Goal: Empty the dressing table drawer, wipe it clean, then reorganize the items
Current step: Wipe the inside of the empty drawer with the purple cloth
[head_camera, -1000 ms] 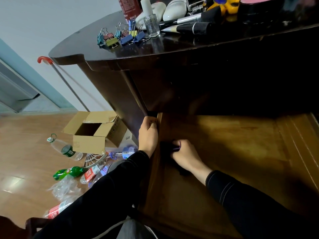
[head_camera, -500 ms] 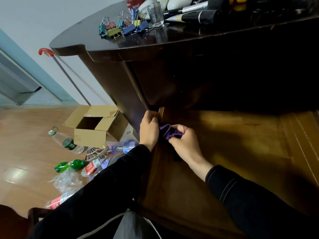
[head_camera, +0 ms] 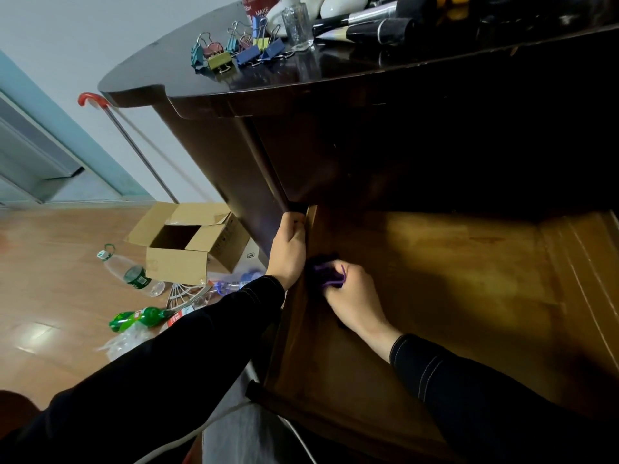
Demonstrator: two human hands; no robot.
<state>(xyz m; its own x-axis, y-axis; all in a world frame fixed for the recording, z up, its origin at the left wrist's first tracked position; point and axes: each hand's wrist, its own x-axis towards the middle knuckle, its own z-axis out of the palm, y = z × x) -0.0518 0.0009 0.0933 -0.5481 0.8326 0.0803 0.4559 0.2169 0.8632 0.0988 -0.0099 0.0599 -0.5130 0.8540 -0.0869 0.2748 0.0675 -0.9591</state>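
Note:
The wooden drawer [head_camera: 452, 269] of the dark dressing table [head_camera: 335, 78] is pulled out, and its bare bottom shows. My left hand [head_camera: 288, 252] grips the drawer's left side wall near the back corner. Just to its right, my right hand [head_camera: 351, 296] holds a bunched purple cloth [head_camera: 326, 274] against the inner left side of the drawer. On the tabletop lie several coloured binder clips [head_camera: 241, 50], a small glass bottle [head_camera: 296, 26] and makeup brushes [head_camera: 365, 28].
An open cardboard box [head_camera: 187, 242] stands on the wooden floor left of the table, with plastic bottles [head_camera: 134, 276] and a green bottle [head_camera: 140, 318] strewn around it. A red-handled pole [head_camera: 127, 142] leans on the wall. My dark sleeves cross the lower frame.
My right hand with the purple cloth moved back along the drawer's left wall, then came forward again. The left hand kept its hold on the drawer side.

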